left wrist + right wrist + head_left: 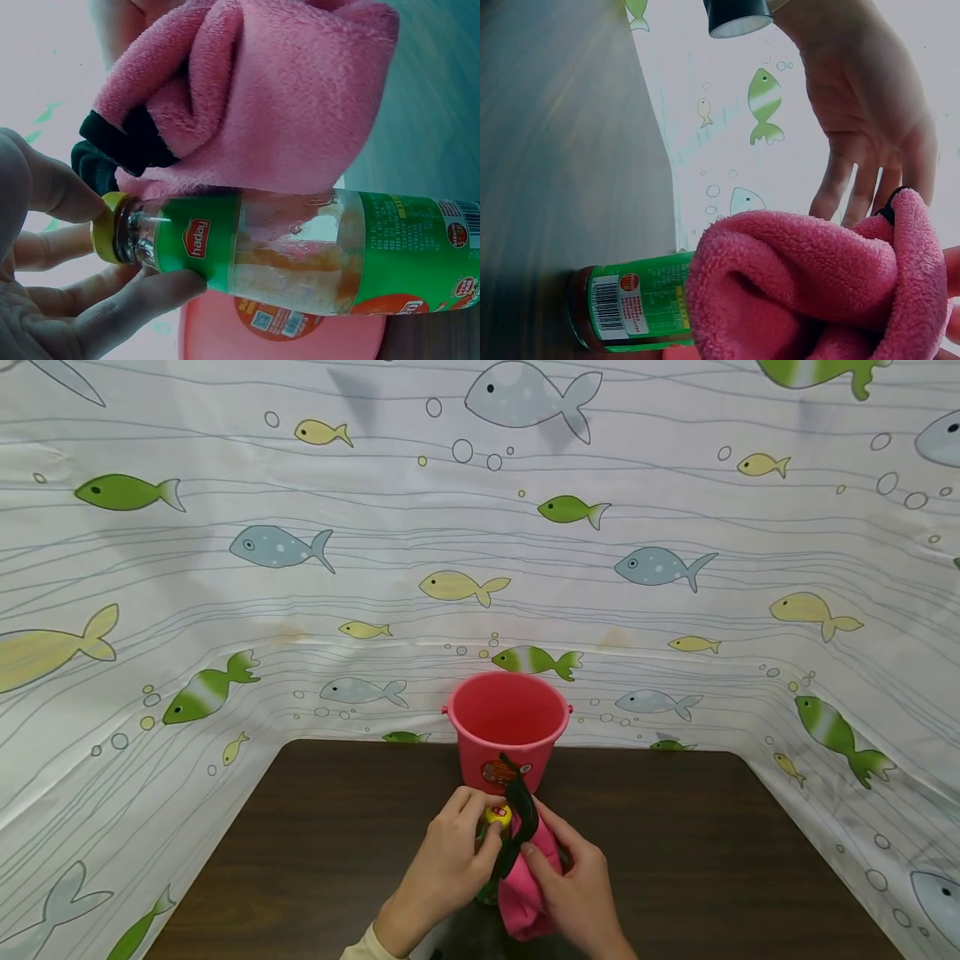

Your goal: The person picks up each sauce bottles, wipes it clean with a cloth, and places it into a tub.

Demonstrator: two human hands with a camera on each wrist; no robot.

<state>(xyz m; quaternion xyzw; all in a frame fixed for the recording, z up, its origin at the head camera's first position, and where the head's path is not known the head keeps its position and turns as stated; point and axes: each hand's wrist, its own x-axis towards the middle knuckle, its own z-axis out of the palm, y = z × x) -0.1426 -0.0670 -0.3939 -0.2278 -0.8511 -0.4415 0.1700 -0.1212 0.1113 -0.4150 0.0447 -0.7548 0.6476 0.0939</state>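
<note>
A glass bottle (300, 251) with green labels and a yellow cap (498, 815) stands on the table. My left hand (456, 853) grips it at the cap and neck, thumb and fingers spread around the top. Beside it my right hand (579, 887) pinches a fluffy pink cloth (525, 897) with black trim. In the left wrist view the folded cloth lies against the bottle's side. The right wrist view has the cloth covering the bottle's upper part, while its green lower label shows. An orange-brown residue is visible through the bottle's glass.
A pink bucket (468, 756) with a round sticker stands just behind the hands, near the table's far edge. The dark wooden table (322, 835) is enclosed by a white curtain (375, 527) printed with fish.
</note>
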